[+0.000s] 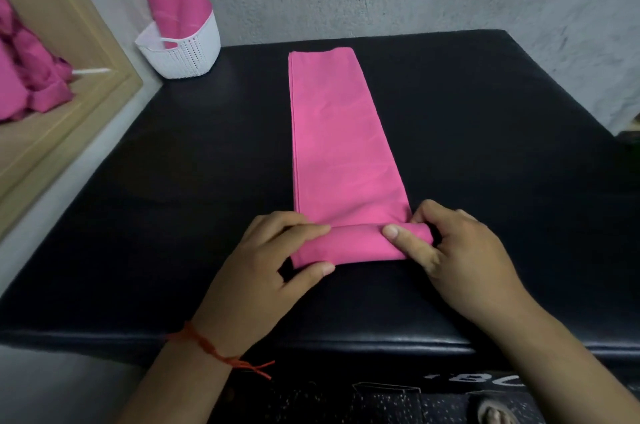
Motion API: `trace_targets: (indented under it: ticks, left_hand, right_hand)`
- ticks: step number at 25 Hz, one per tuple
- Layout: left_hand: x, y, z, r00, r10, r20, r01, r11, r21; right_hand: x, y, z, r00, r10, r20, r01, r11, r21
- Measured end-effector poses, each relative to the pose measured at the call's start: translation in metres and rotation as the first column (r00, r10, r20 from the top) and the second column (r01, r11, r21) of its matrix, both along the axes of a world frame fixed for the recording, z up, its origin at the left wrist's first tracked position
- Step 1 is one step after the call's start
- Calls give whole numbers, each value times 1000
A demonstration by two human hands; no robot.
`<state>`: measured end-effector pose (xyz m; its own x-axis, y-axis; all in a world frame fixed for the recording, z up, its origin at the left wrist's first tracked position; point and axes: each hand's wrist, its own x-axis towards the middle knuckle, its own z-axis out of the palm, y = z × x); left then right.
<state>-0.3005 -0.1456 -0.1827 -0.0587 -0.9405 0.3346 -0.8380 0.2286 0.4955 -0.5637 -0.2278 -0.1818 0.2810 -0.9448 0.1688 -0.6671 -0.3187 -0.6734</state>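
Head view showed the left hand (266,267) and right hand (457,257) pinching the rolled end of the pink cloth (339,132) between them; its flat length lay beyond the grip — even pressure on both sides would keep the roll tight.

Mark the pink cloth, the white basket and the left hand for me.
pink cloth (337,146), head view, flat unrolled middle.
white basket (188,56), head view, front wall.
left hand (265,266), head view, back of hand.
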Motion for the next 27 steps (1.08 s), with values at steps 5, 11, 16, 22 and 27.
trace_targets:
  ticks: [5, 11, 16, 22, 27]
  left_hand:
    - [6, 2, -4, 994, 41, -103, -40, 999, 8]
    - [10, -1, -5, 990, 62, -129, -55, 997, 55]
    - [13, -4, 0, 982, 71, -175, -48, 990, 133]
    - [20, -10, 5, 954, 58, -294, 25, 963, 269]
    - [21, -8, 9, 945, 66, -320, 42, 946, 320]
  right_hand:
    - [3, -2, 0, 999, -32, -44, 31, 999, -32]
    - [10, -6, 2, 987, -96, -127, 86, 993, -79]
    - [18, -2, 8, 959, -197, -205, 189, 980, -58]
    - [10, 3, 2, 1000, -23, -9, 22, 989, -143]
    - [-2, -1, -3, 983, 182, -14, -183, 975, -128]
